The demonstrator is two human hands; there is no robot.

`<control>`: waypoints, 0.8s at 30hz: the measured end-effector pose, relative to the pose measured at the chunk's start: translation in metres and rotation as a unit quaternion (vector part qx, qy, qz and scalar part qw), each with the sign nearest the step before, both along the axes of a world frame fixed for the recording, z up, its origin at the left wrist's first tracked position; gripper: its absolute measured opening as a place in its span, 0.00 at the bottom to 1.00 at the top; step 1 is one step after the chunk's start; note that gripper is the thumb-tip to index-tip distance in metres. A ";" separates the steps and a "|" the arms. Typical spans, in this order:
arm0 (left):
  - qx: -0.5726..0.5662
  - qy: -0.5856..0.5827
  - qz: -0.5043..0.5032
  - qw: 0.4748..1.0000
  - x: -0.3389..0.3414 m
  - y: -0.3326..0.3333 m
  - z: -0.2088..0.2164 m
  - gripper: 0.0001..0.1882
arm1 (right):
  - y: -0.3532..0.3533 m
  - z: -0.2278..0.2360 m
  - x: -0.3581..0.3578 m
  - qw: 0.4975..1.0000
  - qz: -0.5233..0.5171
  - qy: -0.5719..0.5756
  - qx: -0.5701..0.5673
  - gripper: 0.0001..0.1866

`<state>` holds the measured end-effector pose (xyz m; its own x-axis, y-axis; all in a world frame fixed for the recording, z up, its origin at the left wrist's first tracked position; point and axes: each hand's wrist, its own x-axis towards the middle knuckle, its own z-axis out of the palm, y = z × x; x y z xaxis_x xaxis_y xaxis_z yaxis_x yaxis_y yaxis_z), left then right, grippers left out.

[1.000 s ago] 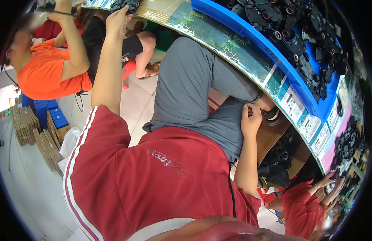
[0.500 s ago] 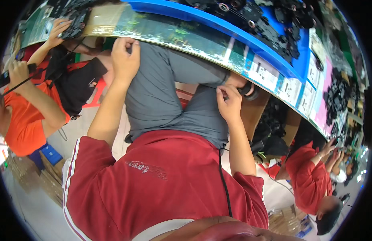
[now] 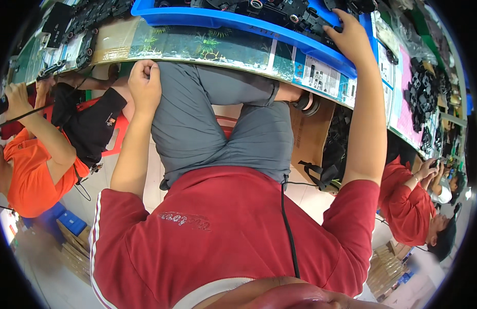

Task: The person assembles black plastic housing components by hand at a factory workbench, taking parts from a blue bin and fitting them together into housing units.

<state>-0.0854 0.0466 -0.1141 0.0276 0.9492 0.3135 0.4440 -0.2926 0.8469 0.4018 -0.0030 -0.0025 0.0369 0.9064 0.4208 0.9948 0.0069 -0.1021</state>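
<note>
My right hand (image 3: 352, 38) reaches over the rim of a long blue tray (image 3: 213, 20) at the far side of the table. Its thumb and forefinger are spread apart, next to black plastic parts (image 3: 290, 7) heaped in the tray. Some of these parts carry round pieces with a shiny ring. The other fingers are partly hidden. My left hand (image 3: 145, 85) rests at the table's near edge, by my left thigh, with its fingers curled in and nothing showing in them.
The table (image 3: 171, 46) has a clear cover over a printed sheet. More black parts (image 3: 424, 95) lie on a pink sheet at the right. A cardboard box (image 3: 311, 134) stands under the table. One co-worker in orange (image 3: 40, 165) sits left, another in red (image 3: 406, 201) right.
My right hand has gone from my right knee up and forward into the blue tray, and its fingers have spread. My left hand stays curled by the table edge. The view has shifted slightly.
</note>
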 end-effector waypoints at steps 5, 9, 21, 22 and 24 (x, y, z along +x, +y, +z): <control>0.022 0.013 0.024 0.999 -0.019 -0.005 -0.001 0.03 | 0.028 0.004 -0.018 0.980 -0.037 0.091 -0.175 0.29; 0.041 -0.024 0.015 0.999 -0.011 -0.002 -0.008 0.03 | 0.000 0.018 -0.019 0.997 -0.052 0.032 0.050 0.09; 0.026 0.041 0.029 0.998 -0.012 -0.004 0.004 0.05 | -0.167 -0.024 -0.022 0.899 -0.275 -0.073 0.332 0.08; 0.017 0.036 0.030 0.999 -0.018 -0.001 -0.001 0.05 | -0.174 -0.034 -0.013 0.900 -0.291 -0.065 0.316 0.09; 0.008 0.023 0.027 0.999 -0.015 0.001 -0.006 0.05 | -0.183 -0.050 0.006 0.912 -0.285 -0.041 0.294 0.09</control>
